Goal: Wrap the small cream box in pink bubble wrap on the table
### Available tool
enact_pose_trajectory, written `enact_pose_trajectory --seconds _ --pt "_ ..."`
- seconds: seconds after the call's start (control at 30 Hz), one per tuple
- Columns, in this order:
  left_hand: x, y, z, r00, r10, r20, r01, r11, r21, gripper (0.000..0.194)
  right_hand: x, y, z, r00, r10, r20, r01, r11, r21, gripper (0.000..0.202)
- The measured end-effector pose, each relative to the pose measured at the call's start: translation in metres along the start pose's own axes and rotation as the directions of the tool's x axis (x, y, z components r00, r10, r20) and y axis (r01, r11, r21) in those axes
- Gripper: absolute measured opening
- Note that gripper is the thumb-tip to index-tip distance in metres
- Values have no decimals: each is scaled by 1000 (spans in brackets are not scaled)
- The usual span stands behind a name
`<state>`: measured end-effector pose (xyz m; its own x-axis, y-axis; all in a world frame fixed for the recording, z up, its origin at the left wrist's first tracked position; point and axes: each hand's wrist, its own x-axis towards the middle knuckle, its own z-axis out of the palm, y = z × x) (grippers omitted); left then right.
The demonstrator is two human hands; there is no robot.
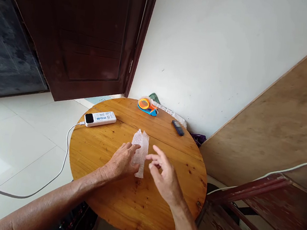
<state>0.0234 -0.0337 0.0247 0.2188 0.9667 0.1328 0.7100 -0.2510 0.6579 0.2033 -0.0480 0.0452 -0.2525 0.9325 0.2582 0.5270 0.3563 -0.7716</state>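
Note:
A strip of clear bubble wrap (pixel 144 149) lies near the middle of the round wooden table (pixel 96 153). My left hand (pixel 124 160) is over its left side, thumb and fingers apart; whether the fingertips press on the wrap is hard to tell. Just right of the strip, my right hand (pixel 165 173) hovers with its fingers loosely spread and nothing in them.
A white power bank-like device (pixel 101 118) sits at the table's left, with a white cable (pixel 66 145) running off the edge. Along the back stand an orange and blue tape dispenser (pixel 147 106) and a blurred dark object (pixel 178 127). The wall (pixel 199 53) rises behind.

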Motion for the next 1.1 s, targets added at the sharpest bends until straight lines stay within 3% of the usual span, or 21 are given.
enact_pose_trajectory --seconds 0.13,0.23,0.43,0.63,0.73,0.83,0.97,1.1 --pt "6 1 -9 994 75 77 -76 997 16 74 30 18 -18 994 64 -84 -69 996 -59 45" --pt "9 -1 -7 989 82 120 -78 996 -43 81 59 37 -17 992 91 -87 -98 992 -75 47" --pt "6 -7 -1 988 65 143 -41 986 -162 87 104 59 -1 990 133 45 -136 989 59 61" --pt "5 -10 3 986 77 147 -45 976 -213 87 115 69 11 1000 -19 -16 20 999 43 44" --pt "4 -11 4 983 167 69 -157 978 -133 88 115 76 22 997 -70 -43 69 997 -22 38" --pt "2 -9 4 963 267 39 -266 963 -30 71 115 78 28 994 -61 -95 49 991 -123 43" --pt "1 -8 3 952 300 58 -299 954 -31 50 110 74 13 976 125 -178 -154 975 -160 47" --pt "-1 -8 4 951 307 44 -305 951 -48 51 102 68 -5 904 422 -75 -426 904 -48 45"
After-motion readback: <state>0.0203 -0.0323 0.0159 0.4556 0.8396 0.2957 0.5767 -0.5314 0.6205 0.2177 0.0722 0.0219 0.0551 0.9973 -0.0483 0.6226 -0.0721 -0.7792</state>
